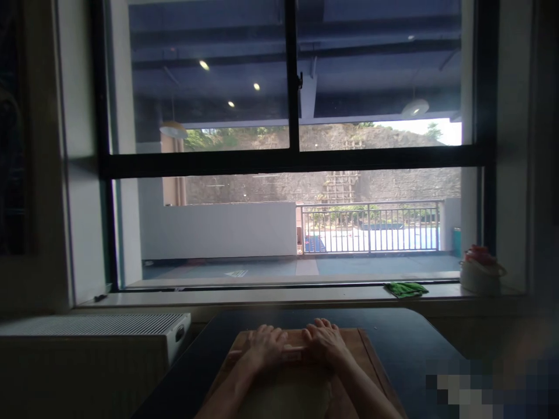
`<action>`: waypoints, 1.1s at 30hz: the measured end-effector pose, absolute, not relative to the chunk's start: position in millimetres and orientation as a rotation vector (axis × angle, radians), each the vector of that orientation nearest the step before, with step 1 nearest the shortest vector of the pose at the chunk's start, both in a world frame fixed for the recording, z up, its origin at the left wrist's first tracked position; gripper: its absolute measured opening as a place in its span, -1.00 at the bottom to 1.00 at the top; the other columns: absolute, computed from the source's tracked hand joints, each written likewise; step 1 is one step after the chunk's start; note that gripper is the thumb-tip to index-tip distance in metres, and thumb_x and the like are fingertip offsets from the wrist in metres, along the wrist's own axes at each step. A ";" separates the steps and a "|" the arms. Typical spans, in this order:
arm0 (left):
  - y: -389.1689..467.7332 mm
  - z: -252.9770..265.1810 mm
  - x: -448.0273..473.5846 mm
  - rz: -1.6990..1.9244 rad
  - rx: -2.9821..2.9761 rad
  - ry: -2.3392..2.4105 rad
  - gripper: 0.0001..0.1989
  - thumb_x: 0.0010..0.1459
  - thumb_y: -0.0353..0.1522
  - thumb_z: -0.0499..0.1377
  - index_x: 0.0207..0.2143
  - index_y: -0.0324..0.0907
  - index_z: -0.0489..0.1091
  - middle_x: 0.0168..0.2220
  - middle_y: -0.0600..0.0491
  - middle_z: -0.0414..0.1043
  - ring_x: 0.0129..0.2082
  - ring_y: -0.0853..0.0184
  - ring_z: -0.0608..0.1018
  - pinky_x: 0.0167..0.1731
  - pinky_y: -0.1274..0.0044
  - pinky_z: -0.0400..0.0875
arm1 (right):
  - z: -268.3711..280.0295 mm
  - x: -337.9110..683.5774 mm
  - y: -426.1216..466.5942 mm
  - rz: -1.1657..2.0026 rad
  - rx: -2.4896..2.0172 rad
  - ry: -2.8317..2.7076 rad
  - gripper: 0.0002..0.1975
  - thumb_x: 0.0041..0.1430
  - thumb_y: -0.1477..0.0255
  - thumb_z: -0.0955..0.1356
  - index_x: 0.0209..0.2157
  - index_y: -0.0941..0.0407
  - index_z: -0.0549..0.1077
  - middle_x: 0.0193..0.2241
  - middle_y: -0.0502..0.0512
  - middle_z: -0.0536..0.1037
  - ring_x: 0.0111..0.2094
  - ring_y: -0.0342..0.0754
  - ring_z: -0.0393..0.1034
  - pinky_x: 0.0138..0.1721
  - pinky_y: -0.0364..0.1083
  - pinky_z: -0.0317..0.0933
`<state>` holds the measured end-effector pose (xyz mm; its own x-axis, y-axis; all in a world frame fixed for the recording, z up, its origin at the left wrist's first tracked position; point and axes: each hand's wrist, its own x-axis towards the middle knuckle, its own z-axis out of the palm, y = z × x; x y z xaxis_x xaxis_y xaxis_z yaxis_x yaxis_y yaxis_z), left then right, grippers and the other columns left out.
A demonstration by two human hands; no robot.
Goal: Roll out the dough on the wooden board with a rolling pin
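Observation:
A wooden board [378, 378] lies on the dark table in front of me. Across its far part runs a slim, pale rolling pin [293, 349], mostly covered by my hands. My left hand [265, 343] rests over the pin's left part, fingers bent over it and pointing away from me. Over the right part lies my right hand [324, 340], its fingers curled forward in the same way. Nearer to me, between my forearms, a pale flat sheet that looks like dough [286, 393] is spread on the board, dim in the shadow.
The dark table [414, 343] reaches toward a windowsill [279, 295]. On the sill are a green cloth [405, 289] and a white pot-like container [480, 273] with something red on top. A white radiator [131, 326] stands to the left. A blurred, pixelated area covers the lower right.

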<state>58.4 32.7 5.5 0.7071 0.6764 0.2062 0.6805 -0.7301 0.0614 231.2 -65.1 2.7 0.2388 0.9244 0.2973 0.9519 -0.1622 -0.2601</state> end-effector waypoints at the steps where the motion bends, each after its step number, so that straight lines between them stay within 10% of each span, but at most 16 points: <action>1: 29.5 4.0 57.0 -0.353 -2.863 -1.185 -0.46 0.24 -0.13 -0.24 0.00 -0.14 0.39 0.04 -0.20 0.36 0.09 -0.09 0.31 0.00 0.01 0.14 | 1.0 230.8 -67.0 -0.100 -2.119 -1.729 -0.55 0.29 0.19 0.06 -0.12 0.04 0.46 0.05 0.19 0.38 0.12 0.08 0.16 0.05 0.13 0.01; 13: -42.4 -20.6 10.6 -0.501 -2.803 -1.170 -0.49 0.23 -0.05 -0.15 0.18 0.06 0.15 0.26 0.08 0.07 0.26 0.12 0.08 0.20 0.16 -0.11 | -20.8 205.3 -132.5 -0.152 -2.015 -1.752 -0.53 0.27 0.11 0.06 0.08 -0.02 0.30 0.17 0.11 0.24 0.23 0.09 -0.05 0.17 0.11 -0.20; 25: 18.9 9.8 64.0 -0.342 -2.728 -1.367 -0.56 0.24 -0.14 -0.16 -0.18 -0.07 0.47 -0.09 -0.06 0.47 -0.01 0.08 0.40 -0.04 0.17 0.20 | 7.4 230.6 -62.1 0.064 -2.248 -1.653 -0.50 0.25 0.15 0.06 -0.18 0.06 0.51 -0.08 0.24 0.46 0.04 0.14 0.20 -0.04 0.11 0.07; 33: -20.0 -3.0 39.8 -0.537 -2.707 -1.275 -0.55 0.28 -0.16 -0.20 -0.07 -0.01 0.42 0.09 0.01 0.34 0.14 0.15 0.25 0.09 0.23 0.03 | -6.0 213.8 -101.5 -0.106 -2.129 -1.711 -0.49 0.30 0.15 -0.01 -0.11 0.03 0.44 0.08 0.16 0.33 0.18 0.08 0.00 0.12 0.11 -0.16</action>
